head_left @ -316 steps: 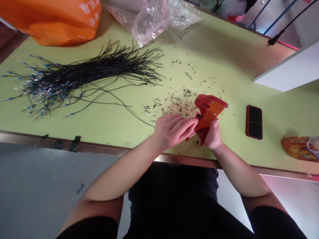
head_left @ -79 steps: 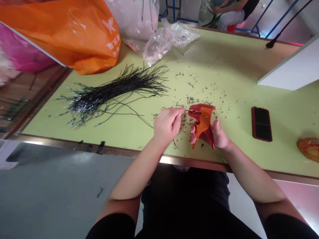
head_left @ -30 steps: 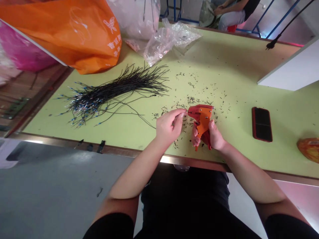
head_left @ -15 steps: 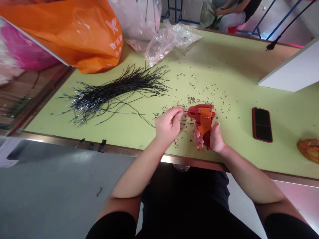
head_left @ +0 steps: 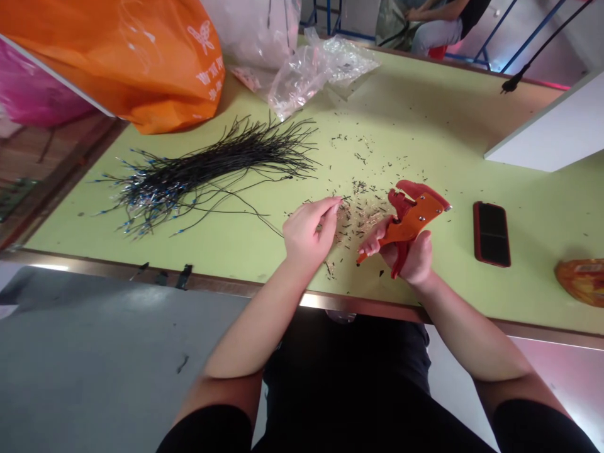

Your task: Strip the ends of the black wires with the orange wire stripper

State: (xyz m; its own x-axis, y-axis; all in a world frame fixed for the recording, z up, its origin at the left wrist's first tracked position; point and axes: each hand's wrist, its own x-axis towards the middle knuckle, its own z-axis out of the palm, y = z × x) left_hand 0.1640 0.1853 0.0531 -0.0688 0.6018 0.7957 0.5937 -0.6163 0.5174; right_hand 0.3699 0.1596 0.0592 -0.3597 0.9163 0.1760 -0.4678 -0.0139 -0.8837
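Observation:
My right hand point(head_left: 409, 253) grips the handles of a red-orange wire stripper point(head_left: 411, 215), its jaws tilted up to the right above the green table point(head_left: 438, 138). My left hand point(head_left: 309, 229) pinches the end of a thin black wire point(head_left: 257, 211) that trails left across the table. Its fingertips hover over a scatter of small black insulation scraps point(head_left: 361, 201). A bundle of black wires with blue-tipped ends point(head_left: 198, 170) lies to the left.
An orange plastic bag point(head_left: 141, 56) and clear plastic bags point(head_left: 311, 66) lie at the back. A phone in a red case point(head_left: 491, 231) and an orange packet point(head_left: 580, 280) sit at the right. A white board point(head_left: 547, 132) overhangs the table. Another person sits beyond the far edge.
My right hand has swung the stripper away to the right and tilted it, with its handles spread. My left hand has pulled the wire end out of the jaws.

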